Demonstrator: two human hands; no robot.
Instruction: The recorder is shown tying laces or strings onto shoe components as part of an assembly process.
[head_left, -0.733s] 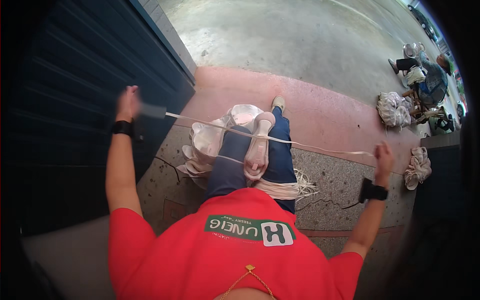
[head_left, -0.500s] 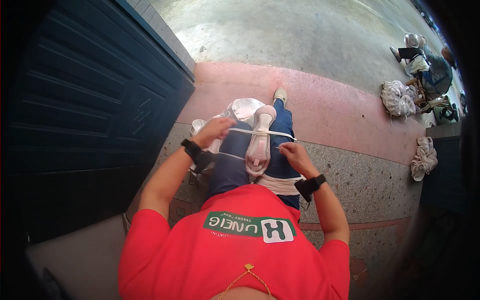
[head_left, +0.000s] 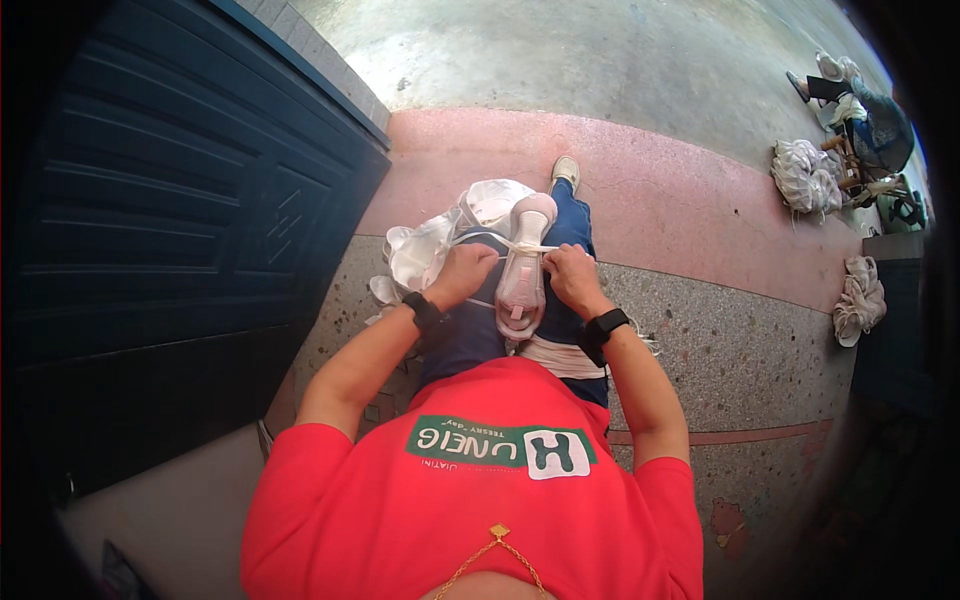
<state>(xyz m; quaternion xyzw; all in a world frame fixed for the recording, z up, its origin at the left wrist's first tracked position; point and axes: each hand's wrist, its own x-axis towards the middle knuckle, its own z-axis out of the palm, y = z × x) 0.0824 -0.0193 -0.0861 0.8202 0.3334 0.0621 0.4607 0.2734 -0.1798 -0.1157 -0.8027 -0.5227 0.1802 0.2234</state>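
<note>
Both hands sit close over the lap: left hand (head_left: pixel 468 268) and right hand (head_left: pixel 572 272) each pinch the white cord (head_left: pixel 505 243) looped across the pale shoe sole (head_left: pixel 522 268). Binding looks underway, unfinished; white fabric bundle (head_left: pixel 440 240) lies just beyond.

dark blue panelled door (head_left: pixel 190 220) at left. grey concrete ground (head_left: pixel 600 60) beyond a pink floor band (head_left: pixel 680 200); speckled terrazzo floor (head_left: pixel 740 350) nearer. white bundles (head_left: pixel 805 175) and another pale bundle (head_left: pixel 860 300) at right, well apart. a seated person (head_left: pixel 870 110) at upper right.
</note>
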